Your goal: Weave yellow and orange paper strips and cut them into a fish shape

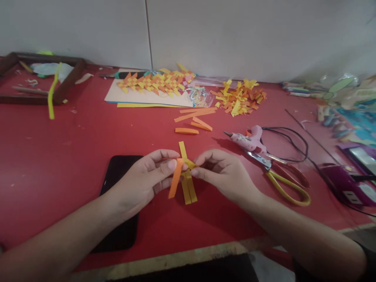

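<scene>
Between my two hands is a small weave of folded paper strips, held just above the red table. My left hand (155, 172) pinches an orange paper strip (175, 181), which hangs down at a slant from under the thumb. Yellow paper strips (188, 190) cross it, with one end pointing up and two tails pointing down side by side. My right hand (219, 168) has thumb and forefinger closed on a folded yellow strip end (190, 163) at the right of the weave. The fingers partly hide the crossing point.
Loose orange strips (187, 131) lie beyond my hands. Behind them are a woven orange-yellow chain (155, 83) and a pile of folded pieces (239, 100). A pink glue gun (249, 140) and scissors (286, 182) lie right; a black phone (120, 227) lies under my left arm.
</scene>
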Action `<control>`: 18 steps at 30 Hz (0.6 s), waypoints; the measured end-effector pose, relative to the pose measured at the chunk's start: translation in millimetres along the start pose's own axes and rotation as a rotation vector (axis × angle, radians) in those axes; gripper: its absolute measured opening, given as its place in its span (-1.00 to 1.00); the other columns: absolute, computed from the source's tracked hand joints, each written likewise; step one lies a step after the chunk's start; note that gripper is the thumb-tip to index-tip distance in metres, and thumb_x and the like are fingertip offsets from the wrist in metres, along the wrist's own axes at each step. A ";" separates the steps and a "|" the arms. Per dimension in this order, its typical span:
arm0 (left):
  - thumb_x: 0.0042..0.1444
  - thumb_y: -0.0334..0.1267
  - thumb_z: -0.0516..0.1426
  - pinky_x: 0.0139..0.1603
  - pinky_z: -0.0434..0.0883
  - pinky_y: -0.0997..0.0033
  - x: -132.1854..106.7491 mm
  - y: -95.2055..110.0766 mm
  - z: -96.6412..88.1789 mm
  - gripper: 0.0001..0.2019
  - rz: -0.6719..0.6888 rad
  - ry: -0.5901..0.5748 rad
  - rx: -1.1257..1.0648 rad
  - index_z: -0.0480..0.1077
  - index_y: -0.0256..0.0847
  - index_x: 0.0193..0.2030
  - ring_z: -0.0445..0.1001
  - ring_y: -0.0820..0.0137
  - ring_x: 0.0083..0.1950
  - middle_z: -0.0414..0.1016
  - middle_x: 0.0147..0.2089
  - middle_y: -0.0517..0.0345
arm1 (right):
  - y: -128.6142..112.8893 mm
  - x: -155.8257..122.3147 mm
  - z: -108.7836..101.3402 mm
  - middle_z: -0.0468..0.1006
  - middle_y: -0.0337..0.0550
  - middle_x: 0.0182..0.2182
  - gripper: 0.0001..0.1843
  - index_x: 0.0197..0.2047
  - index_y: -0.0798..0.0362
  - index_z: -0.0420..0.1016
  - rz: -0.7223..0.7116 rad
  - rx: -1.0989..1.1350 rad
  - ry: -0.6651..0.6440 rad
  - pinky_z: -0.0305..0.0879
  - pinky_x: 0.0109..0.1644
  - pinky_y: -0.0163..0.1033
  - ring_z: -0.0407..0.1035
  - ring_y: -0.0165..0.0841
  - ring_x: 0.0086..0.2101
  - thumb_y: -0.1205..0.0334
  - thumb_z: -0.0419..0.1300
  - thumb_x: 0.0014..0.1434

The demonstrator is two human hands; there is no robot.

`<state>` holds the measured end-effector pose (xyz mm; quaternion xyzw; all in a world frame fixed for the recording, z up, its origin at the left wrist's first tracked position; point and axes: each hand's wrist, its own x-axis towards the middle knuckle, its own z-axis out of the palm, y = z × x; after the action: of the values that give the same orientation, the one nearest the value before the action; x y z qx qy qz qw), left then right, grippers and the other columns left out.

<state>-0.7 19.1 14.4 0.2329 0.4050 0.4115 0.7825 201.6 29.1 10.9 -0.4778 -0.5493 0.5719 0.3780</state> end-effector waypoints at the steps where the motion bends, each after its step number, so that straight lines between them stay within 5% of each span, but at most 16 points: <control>1: -0.03 -0.29 0.41 -0.15 0.53 0.52 0.0 0.0 0.1 -0.76 0.005 0.006 0.010 0.50 -0.21 -0.24 0.60 0.43 -0.20 0.62 -0.27 0.17 | 0.0 -0.6 0.5 0.59 -0.25 -0.44 -0.78 -0.37 0.02 0.48 -0.023 -0.034 0.011 0.45 -0.30 -0.29 0.49 -0.41 -0.40 0.17 0.43 0.01; 18: 0.04 -0.29 0.37 -0.31 0.46 0.65 0.6 -0.8 0.5 -0.79 0.025 0.008 0.085 0.53 -0.21 -0.18 0.54 0.54 -0.36 0.61 -0.33 0.20 | -4.6 -5.1 -1.0 0.67 -0.21 -0.37 -0.86 -0.28 -0.06 0.64 -0.203 -0.408 -0.015 0.45 -0.24 -0.23 0.51 -0.34 -0.39 0.12 0.40 0.07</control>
<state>0.3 19.1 13.9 0.2693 0.4223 0.4046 0.7652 203.4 25.0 16.2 -0.4825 -0.7016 0.4115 0.3251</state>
